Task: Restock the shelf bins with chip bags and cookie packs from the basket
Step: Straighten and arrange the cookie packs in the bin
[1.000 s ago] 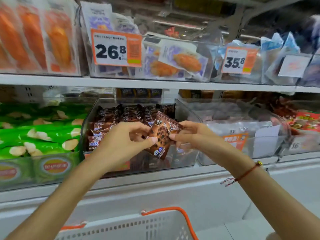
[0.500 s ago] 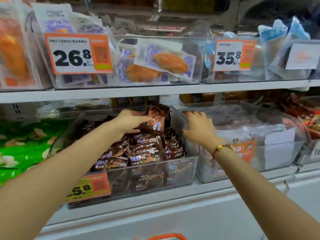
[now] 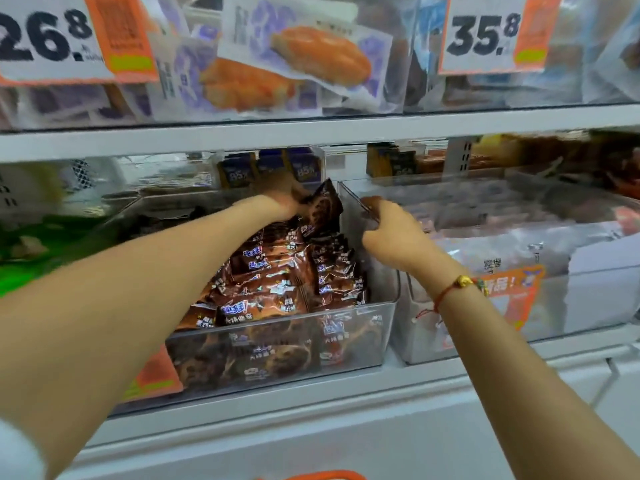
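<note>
A clear shelf bin on the lower shelf holds rows of brown cookie packs. My left hand reaches deep into the back of this bin and grips an upright brown cookie pack at the rear of the row. My right hand holds the top edge of the clear wall between this bin and the bin to its right, fingers curled over the rim. Only a sliver of the basket's orange handle shows at the bottom edge.
To the right stands a clear bin with pale packs and an orange label. Green chip bags lie at the left. The upper shelf hangs close above, with bins of bread packs and price tags 26.8 and 35.8.
I have moved closer to the shelf. My left hand carried the cookie pack further back into the bin. My right hand went from resting on the bin edge to gripping it.
</note>
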A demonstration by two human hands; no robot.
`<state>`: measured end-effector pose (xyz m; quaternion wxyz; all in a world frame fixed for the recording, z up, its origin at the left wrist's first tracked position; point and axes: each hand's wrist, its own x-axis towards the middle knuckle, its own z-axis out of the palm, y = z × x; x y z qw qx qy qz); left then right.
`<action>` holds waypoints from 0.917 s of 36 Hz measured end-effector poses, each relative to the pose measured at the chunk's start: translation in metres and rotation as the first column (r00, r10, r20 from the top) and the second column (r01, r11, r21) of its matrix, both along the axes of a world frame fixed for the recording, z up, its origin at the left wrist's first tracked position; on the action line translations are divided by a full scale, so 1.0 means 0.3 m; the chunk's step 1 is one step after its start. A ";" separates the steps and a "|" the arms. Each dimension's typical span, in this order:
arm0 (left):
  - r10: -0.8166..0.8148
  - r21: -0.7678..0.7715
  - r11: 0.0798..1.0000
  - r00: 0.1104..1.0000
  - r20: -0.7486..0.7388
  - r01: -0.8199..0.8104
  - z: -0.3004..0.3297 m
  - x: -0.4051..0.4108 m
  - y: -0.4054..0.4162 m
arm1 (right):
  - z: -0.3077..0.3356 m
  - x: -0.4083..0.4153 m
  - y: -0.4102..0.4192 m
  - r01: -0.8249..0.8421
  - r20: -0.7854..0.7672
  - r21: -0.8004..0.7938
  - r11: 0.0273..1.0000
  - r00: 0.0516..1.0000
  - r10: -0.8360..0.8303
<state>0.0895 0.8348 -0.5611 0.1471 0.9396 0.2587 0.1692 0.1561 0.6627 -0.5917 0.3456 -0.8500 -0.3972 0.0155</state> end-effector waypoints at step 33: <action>-0.076 0.283 0.957 0.996 0.040 0.062 -0.079 0.110 0.127 | -0.011 -0.003 -0.002 -0.041 -0.041 0.082 0.996 0.998 0.044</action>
